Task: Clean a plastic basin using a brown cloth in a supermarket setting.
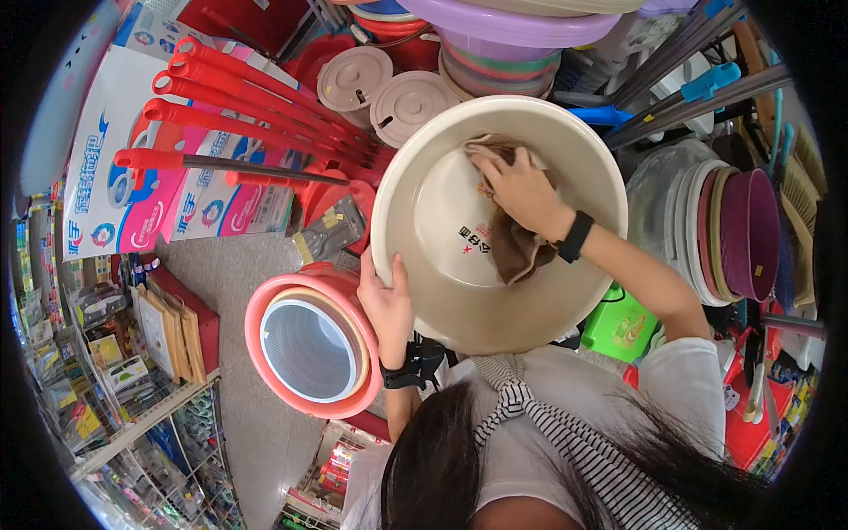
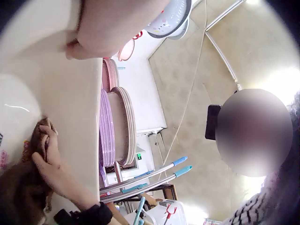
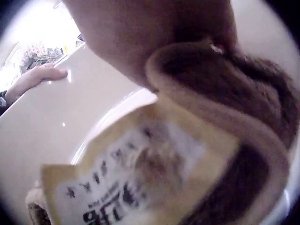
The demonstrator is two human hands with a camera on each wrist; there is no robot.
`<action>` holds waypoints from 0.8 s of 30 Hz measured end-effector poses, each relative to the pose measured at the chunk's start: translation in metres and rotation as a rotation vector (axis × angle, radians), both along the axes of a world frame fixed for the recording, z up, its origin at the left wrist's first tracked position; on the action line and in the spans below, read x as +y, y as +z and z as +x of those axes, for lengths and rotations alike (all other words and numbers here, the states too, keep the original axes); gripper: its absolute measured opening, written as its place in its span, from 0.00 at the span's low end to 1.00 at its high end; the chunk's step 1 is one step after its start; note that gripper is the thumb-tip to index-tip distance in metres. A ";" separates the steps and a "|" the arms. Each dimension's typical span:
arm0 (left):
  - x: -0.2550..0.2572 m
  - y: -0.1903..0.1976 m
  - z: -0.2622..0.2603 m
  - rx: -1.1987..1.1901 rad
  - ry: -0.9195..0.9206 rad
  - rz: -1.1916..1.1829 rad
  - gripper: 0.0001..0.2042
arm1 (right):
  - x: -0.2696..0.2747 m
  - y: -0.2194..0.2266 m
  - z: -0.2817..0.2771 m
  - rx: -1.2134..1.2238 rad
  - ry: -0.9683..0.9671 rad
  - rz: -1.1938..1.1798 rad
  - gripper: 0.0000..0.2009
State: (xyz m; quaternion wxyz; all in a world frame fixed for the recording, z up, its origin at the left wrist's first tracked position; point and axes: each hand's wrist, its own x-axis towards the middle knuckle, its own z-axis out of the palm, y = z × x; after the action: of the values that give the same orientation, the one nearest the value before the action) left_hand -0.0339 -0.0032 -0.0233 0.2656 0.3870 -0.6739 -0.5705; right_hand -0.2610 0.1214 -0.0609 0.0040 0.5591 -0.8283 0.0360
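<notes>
A large cream basin (image 1: 415, 238) with printed characters on its floor is tilted up in front of the person's body. My left hand (image 1: 386, 300) grips its rim on the left, the thumb lying over the inner side. Inside the basin my right hand (image 1: 523, 190) holds a brown cloth (image 1: 521, 252) against the floor and wall. The left wrist view has the right hand (image 2: 54, 171) pinching a bunched fold of the cloth (image 2: 21, 190). A printed label (image 3: 126, 173) hangs from the cloth in the right wrist view, large and close.
Nested pink and grey-white tubs (image 1: 309, 349) stand left of the basin. Red-handled poles (image 1: 256, 97) lean at the upper left by printed boxes (image 1: 124, 168). Lidded bins (image 1: 411, 106) and stacked purple basins (image 1: 503, 31) are behind; more basins (image 1: 751, 234) stand right, near a green container (image 1: 618, 327).
</notes>
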 end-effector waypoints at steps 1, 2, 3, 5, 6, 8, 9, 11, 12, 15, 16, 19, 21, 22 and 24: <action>0.001 0.001 0.000 -0.003 0.001 -0.001 0.14 | 0.008 -0.002 0.003 -0.003 0.001 -0.001 0.32; 0.002 0.002 -0.001 -0.008 0.007 0.019 0.14 | 0.017 -0.002 0.011 0.047 -0.074 0.084 0.37; 0.004 0.003 -0.002 -0.013 0.013 0.041 0.14 | 0.022 0.001 0.018 0.097 -0.150 0.171 0.41; 0.005 -0.002 -0.004 0.010 0.022 0.055 0.15 | 0.028 0.013 0.022 -0.066 -0.209 0.337 0.51; 0.005 -0.004 -0.005 0.033 0.026 0.072 0.15 | 0.036 0.017 0.020 -0.123 -0.154 0.410 0.53; 0.004 -0.004 -0.004 0.006 0.026 0.056 0.15 | 0.056 0.012 0.022 -0.372 -0.106 0.597 0.59; 0.005 -0.004 -0.003 -0.020 0.025 0.043 0.15 | 0.059 0.013 0.026 -0.372 -0.106 0.597 0.59; 0.003 -0.001 -0.004 -0.025 0.021 0.042 0.15 | 0.067 0.019 0.035 -0.436 0.020 0.510 0.64; 0.004 0.000 -0.005 -0.033 0.021 0.041 0.16 | 0.065 0.028 0.044 -0.474 0.005 0.564 0.65; 0.005 0.004 -0.008 -0.001 0.024 0.013 0.15 | 0.059 0.036 0.067 -0.573 0.104 0.670 0.64; 0.005 0.003 -0.007 -0.005 0.025 0.012 0.15 | 0.059 0.035 0.075 -0.532 0.192 0.630 0.57; 0.003 0.001 -0.005 -0.010 0.018 0.018 0.15 | 0.047 0.009 0.090 -0.450 0.360 0.430 0.50; 0.001 0.001 -0.005 -0.036 0.008 -0.009 0.15 | 0.040 0.008 0.089 -0.504 0.344 0.403 0.44; 0.000 0.002 -0.005 -0.034 0.006 -0.012 0.15 | 0.035 0.010 0.086 -0.656 0.286 0.299 0.42; 0.000 0.004 -0.005 -0.060 -0.006 -0.025 0.15 | 0.024 0.020 0.074 -0.947 0.200 0.156 0.33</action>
State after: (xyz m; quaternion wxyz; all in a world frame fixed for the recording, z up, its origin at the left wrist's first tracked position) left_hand -0.0392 -0.0030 -0.0192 0.2486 0.3985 -0.6899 -0.5509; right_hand -0.1869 0.1459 -0.0412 -0.4185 0.5569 -0.6815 0.2242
